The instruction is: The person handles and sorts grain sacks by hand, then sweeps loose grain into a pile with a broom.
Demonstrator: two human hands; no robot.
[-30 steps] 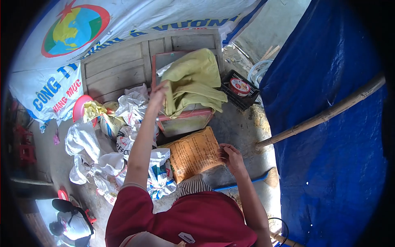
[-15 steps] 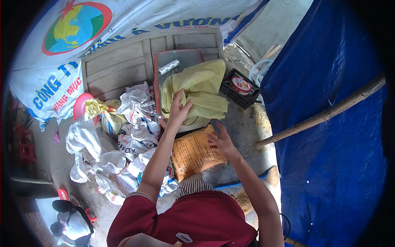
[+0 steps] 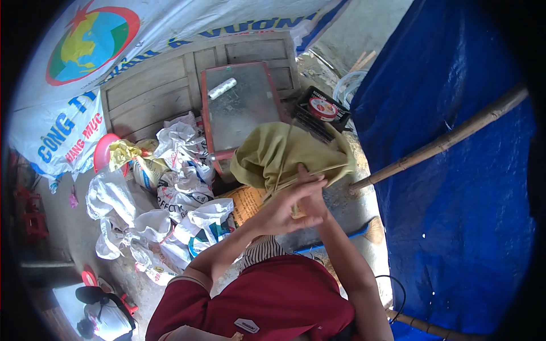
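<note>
An olive-green cloth (image 3: 290, 148) with thin cords along its edge is bunched up in front of my two hands, above the orange printed sack (image 3: 245, 203). My right hand (image 3: 311, 199) grips the cloth at its near edge, one finger pointing up against it. Across its front lies my left hand (image 3: 284, 211), fingers stretched out and thumb apart, touching or nearly touching the right hand. The cloth hides part of the orange sack and the near corner of the red-framed glass-topped box (image 3: 236, 122).
A clear roll (image 3: 222, 88) lies on the box. The black crate (image 3: 321, 111) stands behind the cloth. White sacks (image 3: 187, 193) and a pink basin (image 3: 104, 152) are at the left. A bamboo pole (image 3: 443, 139) crosses the blue tarp (image 3: 455, 227). A person (image 3: 105, 315) is at lower left.
The olive cloth has been lifted off the glass-topped box and brought right and nearer. My right hand has closed on it; my left hand has moved down and right to join it.
</note>
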